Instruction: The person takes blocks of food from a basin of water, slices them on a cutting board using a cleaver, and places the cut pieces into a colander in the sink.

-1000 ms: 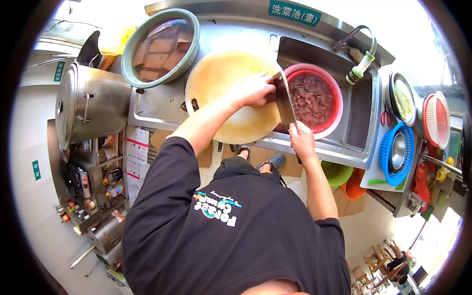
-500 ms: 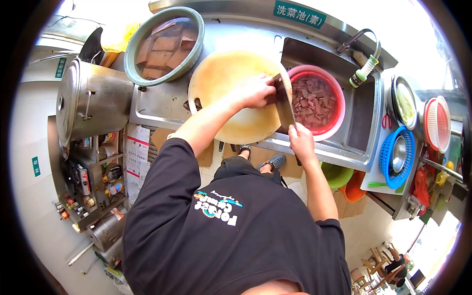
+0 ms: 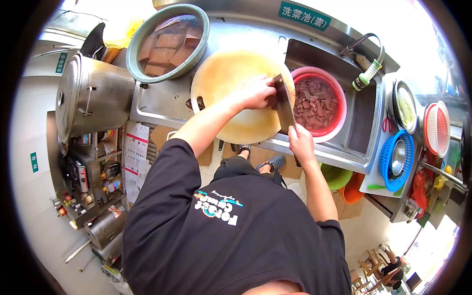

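My right hand (image 3: 301,141) is wrapped round the handle of a cleaver (image 3: 284,105), whose broad blade stands near the right edge of a round, yellowed cutting board (image 3: 223,71). My left hand (image 3: 256,94) has its fingers bent beside the blade, holding a small dark-red piece of what looks like blood curd (image 3: 271,100), mostly hidden by the fingers and blade. Just right of the blade, a pink basin (image 3: 342,110) in the sink holds many cut dark-red cubes (image 3: 314,104) in liquid. Larger brownish-red slabs (image 3: 167,42) lie under water in a grey-green basin (image 3: 132,56) at the upper left.
The steel sink (image 3: 361,128) has a faucet (image 3: 364,39) at its back. A large steel pot (image 3: 101,98) stands left of the counter. On the right are a blue basket (image 3: 388,169) with a metal bowl, and red scissors (image 3: 387,124). Another person (image 3: 392,270) appears far off, lower right.
The view has shifted slightly, so the counter things sit a little lower and to the right. Both hands and the cleaver hold nearly the same position on the board.
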A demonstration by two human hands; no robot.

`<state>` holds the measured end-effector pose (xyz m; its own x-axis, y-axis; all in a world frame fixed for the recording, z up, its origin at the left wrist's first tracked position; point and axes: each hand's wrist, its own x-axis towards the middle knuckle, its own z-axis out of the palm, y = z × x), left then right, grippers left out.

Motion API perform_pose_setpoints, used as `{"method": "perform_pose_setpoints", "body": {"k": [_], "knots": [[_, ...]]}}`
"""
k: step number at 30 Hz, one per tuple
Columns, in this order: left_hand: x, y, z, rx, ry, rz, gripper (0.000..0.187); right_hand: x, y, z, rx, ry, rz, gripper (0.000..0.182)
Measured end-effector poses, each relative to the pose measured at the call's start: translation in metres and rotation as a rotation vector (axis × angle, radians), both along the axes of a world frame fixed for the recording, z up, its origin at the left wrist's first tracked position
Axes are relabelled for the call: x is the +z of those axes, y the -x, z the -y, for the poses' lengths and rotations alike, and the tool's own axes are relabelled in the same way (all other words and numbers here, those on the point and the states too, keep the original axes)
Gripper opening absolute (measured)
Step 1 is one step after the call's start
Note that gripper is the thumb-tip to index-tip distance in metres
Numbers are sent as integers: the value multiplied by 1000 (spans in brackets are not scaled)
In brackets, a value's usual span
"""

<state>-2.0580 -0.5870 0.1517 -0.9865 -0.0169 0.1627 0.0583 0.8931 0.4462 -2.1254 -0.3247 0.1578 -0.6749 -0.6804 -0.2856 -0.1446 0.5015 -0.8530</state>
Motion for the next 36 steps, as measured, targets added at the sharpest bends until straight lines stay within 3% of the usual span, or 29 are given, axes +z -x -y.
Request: {"method": "perform_pose_setpoints", "body": {"k": [3, 6, 7, 8, 11, 15, 18, 23, 25, 27, 35, 36], "knots": [[1, 0, 1, -2, 17, -35, 13, -1, 2, 2, 63, -55, -28, 20], [0, -4, 2, 10, -29, -40, 11, 33, -10, 7, -67, -12, 152, 23], [1, -3, 3, 1, -54, -33, 10, 19, -7, 5, -66, -13, 155, 23], [0, -4, 4, -2, -53, -33, 10, -4, -1, 3, 31, -10, 5, 20], [-1, -1, 7, -2, 8, -72, 9, -15, 1, 2, 117, 21, -126, 18], [-2, -8, 3, 49, -37, -88, 10, -9, -8, 3, 15, 145, -119, 19], [-4, -7, 6, 27, 48, -57, 12, -14, -3, 4, 129, 3, -165, 20], [-4, -14, 4, 73, 4, -65, 11, 0, -9, 8, 80, 55, -7, 21], [-3, -15, 3, 63, 11, -83, 11, -8, -8, 8, 121, 38, -109, 22], [-4, -21, 1, 77, 7, -88, 10, -5, -16, 6, -5, 65, -63, 24], [-6, -22, 3, 85, -15, -145, 9, 3, -17, 9, 66, 54, -86, 21], [-7, -26, 2, 91, -19, -139, 9, 25, -19, 15, 46, -17, 37, 21]]}}
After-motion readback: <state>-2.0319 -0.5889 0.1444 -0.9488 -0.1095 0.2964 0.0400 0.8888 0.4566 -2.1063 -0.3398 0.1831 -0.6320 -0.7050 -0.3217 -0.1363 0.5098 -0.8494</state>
